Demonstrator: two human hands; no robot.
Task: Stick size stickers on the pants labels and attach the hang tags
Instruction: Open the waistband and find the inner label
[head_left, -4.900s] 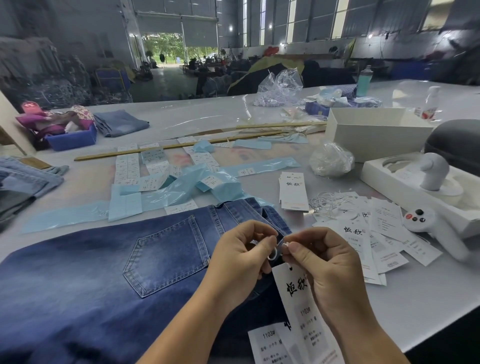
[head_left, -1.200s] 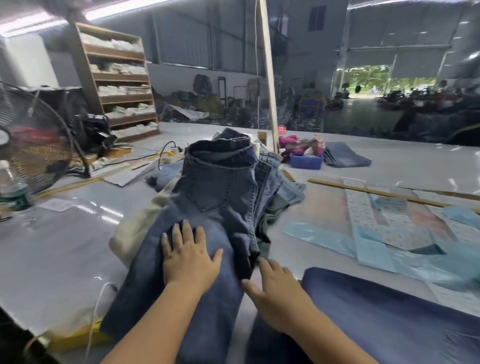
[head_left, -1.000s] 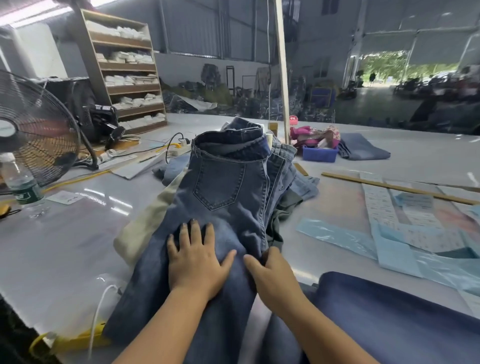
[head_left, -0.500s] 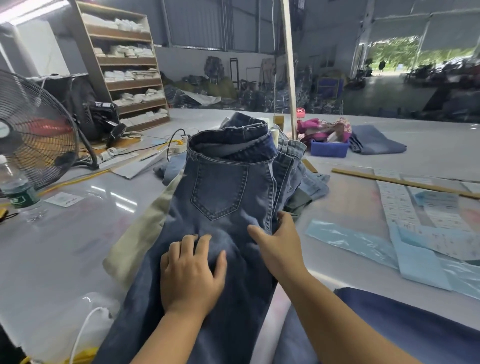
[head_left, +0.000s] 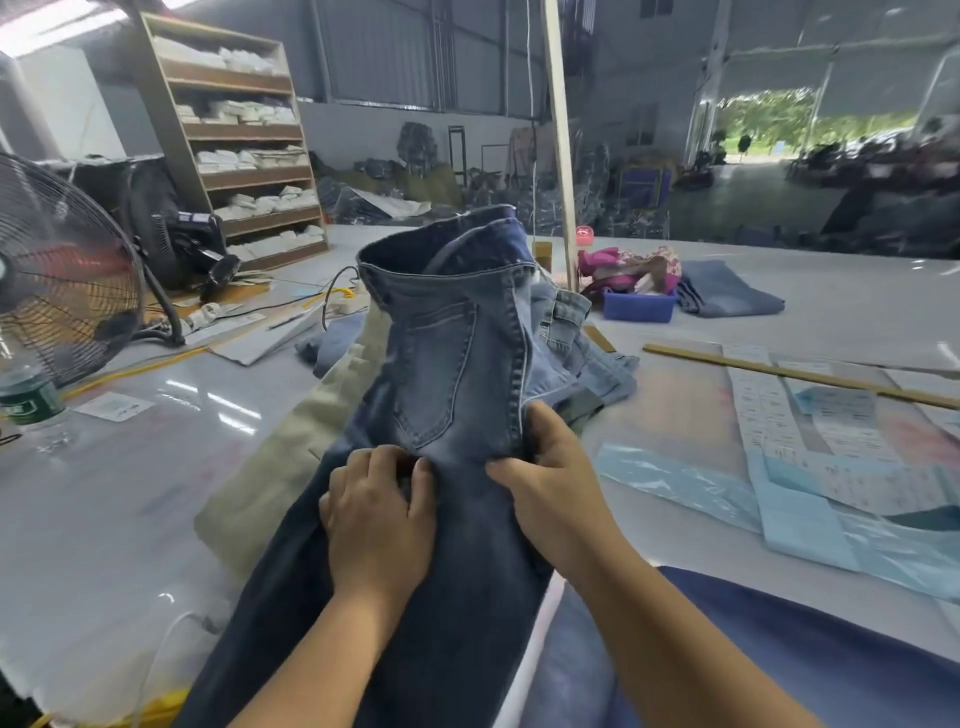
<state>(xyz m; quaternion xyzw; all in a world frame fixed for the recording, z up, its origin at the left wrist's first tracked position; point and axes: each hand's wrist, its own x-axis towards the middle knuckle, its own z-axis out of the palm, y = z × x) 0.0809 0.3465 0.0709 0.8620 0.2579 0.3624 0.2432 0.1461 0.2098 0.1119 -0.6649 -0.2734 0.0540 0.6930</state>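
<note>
Jeans lie atop a clothing pile on the surface, back pocket up; left hand bunches the denim in curled fingers; right hand pinches the side seam.

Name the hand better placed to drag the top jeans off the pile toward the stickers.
Probably right: the right hand grips the jeans' side seam, nearest the sticker sheets. The left hand bunches mid-fabric.

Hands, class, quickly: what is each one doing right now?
Left hand: fingers curled, gripping the top blue denim jeans.
Right hand: gripping the same jeans' side seam.
</note>
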